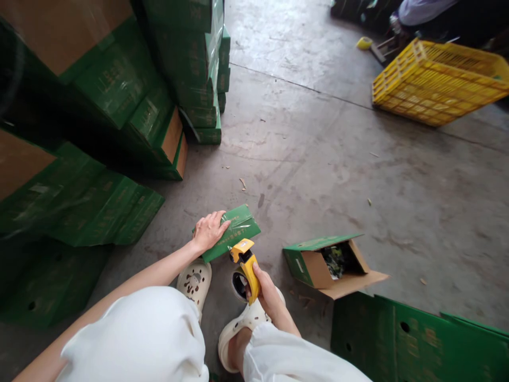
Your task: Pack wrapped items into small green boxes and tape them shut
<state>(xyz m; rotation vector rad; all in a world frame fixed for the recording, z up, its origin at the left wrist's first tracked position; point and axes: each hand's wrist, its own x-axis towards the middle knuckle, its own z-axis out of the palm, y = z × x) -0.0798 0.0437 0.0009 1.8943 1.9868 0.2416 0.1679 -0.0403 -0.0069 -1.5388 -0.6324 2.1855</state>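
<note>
My left hand (209, 232) is closed over the far left edge of a green cardboard box (238, 227), its thumb on the top face. Shiny clear tape shows on that top. My right hand (270, 292) is wrapped round the handle of a yellow tape dispenser (251, 273) with a roll of tape in it. The dispenser's head is close to the box's near edge; whether they touch I cannot tell. The box is on the floor in front of my white clogs (194, 286). Its underside is hidden.
Stacks of green boxes (194, 69) rise on the left. To the right, an open box (314, 265) lies with its flaps out, dark contents inside, near more green cardboard (397, 334). A yellow crate (421, 85) stands farther off, by a person (425, 10) and a yellow tape roll (363, 43).
</note>
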